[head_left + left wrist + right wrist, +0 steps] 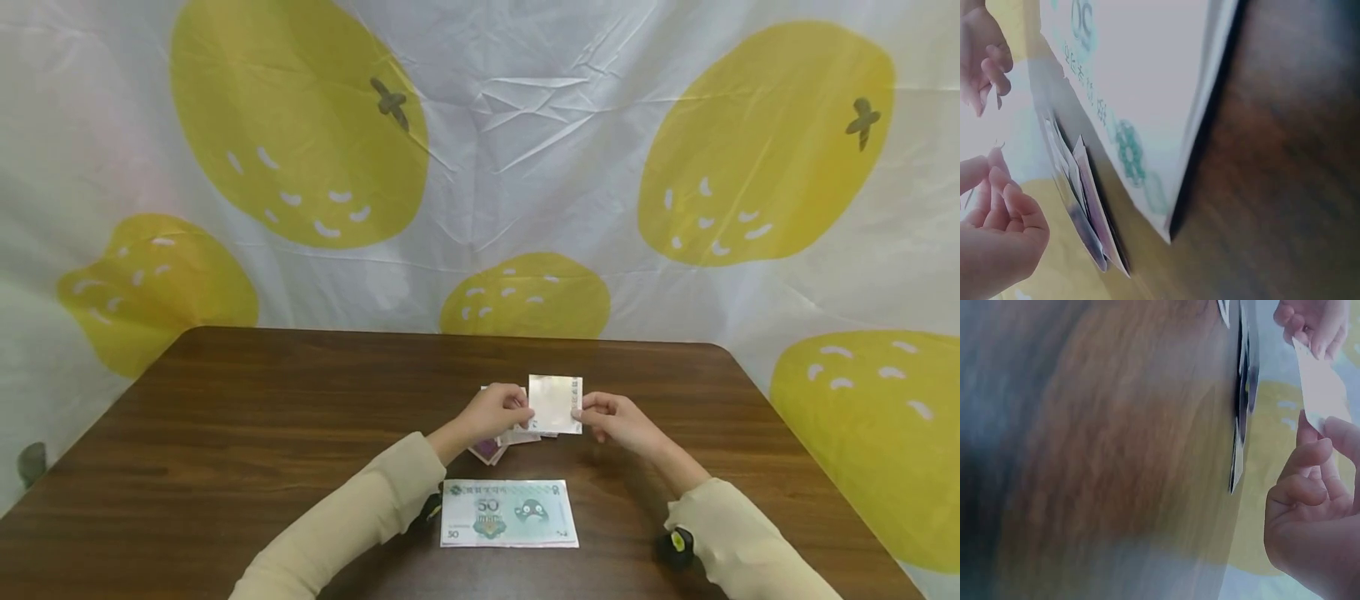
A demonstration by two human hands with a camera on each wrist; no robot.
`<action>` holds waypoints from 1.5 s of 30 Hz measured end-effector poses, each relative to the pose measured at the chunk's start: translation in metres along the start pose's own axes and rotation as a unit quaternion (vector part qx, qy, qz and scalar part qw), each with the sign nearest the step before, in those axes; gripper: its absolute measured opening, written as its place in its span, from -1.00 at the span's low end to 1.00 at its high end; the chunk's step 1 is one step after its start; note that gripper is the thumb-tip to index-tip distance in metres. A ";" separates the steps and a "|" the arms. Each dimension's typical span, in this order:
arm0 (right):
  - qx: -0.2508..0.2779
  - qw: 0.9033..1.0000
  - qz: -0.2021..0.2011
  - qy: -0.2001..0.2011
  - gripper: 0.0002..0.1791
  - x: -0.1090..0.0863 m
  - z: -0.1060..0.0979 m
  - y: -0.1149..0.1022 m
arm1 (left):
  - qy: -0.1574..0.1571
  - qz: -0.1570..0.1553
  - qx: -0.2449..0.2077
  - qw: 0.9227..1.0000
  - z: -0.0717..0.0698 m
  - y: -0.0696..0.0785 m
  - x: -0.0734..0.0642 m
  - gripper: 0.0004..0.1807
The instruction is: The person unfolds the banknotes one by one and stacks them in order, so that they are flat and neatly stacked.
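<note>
Between both hands a pale paper note (555, 404) is held up over the table, its face washed out by light. The left hand (497, 411) pinches its left edge with thumb and fingers. At the opposite edge the right hand (617, 421) pinches the note's lower right side, as the right wrist view also shows. Behind and below the left hand lies a loose pile of play banknotes (489, 450), partly covered by that hand and the held note. Nearer the person, a neat stack of green-printed 50 notes (510, 513) lies flat.
The dark wooden table (300, 400) has rounded far corners. Behind it hangs a white cloth (517, 167) printed with yellow fruit. A dark device with a yellow-green spot (678, 543) is worn at the right sleeve.
</note>
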State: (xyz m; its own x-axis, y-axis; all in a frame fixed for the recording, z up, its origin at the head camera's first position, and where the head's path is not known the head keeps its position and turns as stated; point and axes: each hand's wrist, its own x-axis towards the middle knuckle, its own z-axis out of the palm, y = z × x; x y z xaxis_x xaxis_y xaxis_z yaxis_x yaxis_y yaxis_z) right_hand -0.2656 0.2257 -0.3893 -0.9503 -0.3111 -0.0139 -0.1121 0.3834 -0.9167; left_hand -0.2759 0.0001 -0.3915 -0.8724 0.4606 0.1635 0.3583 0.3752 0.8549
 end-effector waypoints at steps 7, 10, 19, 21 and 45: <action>0.056 0.998 0.001 0.010 -0.67 -0.004 0.006 -0.006 | 0.008 -0.037 -0.077 0.996 0.002 -0.002 -0.004 -0.87; 0.066 0.998 0.006 0.015 -0.65 -0.007 0.008 -0.009 | 0.006 -0.040 -0.105 0.994 0.002 -0.003 -0.006 -0.87; 0.078 0.996 0.015 0.031 -0.66 -0.011 0.014 -0.012 | -0.010 -0.059 -0.143 0.988 0.003 -0.006 -0.009 -0.86; 0.081 0.996 0.008 0.034 -0.66 -0.014 0.016 -0.017 | -0.013 -0.059 -0.149 0.987 0.003 -0.006 -0.010 -0.85; -0.005 0.993 -0.112 -0.045 -0.78 -0.014 0.016 -0.012 | 0.001 0.022 -0.110 0.994 -0.023 0.020 -0.032 -0.74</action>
State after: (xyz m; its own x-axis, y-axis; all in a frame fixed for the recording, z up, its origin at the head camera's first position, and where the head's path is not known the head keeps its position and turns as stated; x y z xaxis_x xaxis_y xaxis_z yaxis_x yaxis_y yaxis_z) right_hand -0.2467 0.2119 -0.3846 -0.8714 -0.4654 0.1549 -0.3215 0.3036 -0.8969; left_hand -0.2488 -0.0253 -0.3685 -0.8584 0.4709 0.2035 0.3144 0.1696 0.9340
